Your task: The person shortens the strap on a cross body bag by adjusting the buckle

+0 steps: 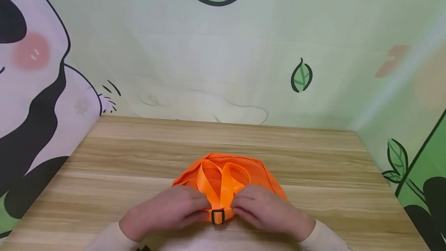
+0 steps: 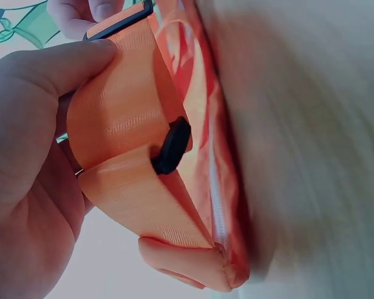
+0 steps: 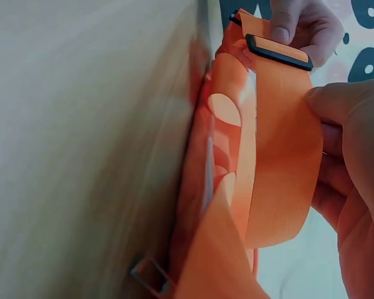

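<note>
Black buckle (image 1: 213, 217) sits between my left hand (image 1: 175, 206) and right hand (image 1: 266, 207), nearer left. Orange strap (image 1: 228, 214) runs side to side there; buckle's long axis crosses it. Left hand pinches strap just beside buckle; right hand pinches strap little farther along, hands apart. Orange bag (image 1: 259, 171) lies on wooden table (image 1: 320, 165), mostly just beyond my hands.

A pale green wall (image 1: 216, 57), perhaps panda-printed, stands behind a wood-grain table (image 1: 132, 146)

Room on tabletop (image 1: 132, 173) beside bag (image 1: 262, 177) — strap loops (image 1: 226, 185) atop, wall (image 1: 223, 69) behind
</note>
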Tool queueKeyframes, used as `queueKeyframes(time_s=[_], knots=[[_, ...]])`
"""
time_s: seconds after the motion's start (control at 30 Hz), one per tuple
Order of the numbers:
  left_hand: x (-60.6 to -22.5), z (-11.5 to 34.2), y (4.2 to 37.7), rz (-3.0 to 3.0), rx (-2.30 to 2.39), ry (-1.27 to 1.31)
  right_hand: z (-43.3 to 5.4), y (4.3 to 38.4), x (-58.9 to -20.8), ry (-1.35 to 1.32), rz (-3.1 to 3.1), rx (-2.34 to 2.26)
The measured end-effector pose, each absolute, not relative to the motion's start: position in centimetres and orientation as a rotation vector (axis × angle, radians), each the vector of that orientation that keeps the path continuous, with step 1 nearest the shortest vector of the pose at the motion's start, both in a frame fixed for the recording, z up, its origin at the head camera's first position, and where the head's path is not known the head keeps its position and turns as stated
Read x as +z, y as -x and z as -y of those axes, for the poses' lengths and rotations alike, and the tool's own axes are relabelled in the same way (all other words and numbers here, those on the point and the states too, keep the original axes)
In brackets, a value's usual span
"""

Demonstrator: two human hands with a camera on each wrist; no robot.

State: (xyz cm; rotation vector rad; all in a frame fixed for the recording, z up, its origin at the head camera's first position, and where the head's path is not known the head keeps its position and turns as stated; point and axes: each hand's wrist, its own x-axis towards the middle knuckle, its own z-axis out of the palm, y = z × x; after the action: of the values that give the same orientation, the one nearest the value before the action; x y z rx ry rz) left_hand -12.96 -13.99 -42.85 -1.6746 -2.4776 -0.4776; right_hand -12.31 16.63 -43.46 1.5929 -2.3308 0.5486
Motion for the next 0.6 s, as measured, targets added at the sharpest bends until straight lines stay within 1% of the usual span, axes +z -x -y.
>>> queueKeyframes(time_s=[0.23,0.6], knots=[[-42.2,14.0,13.4,2.530,-0.574,1.624,-16.8,12.7,-42.8,-1.515,2.318,0.665],[-40.9,13.1,13.1,2.706,-0.767,1.419,-16.6,13.1,-41.8,-1.280,2.416,1.102]])
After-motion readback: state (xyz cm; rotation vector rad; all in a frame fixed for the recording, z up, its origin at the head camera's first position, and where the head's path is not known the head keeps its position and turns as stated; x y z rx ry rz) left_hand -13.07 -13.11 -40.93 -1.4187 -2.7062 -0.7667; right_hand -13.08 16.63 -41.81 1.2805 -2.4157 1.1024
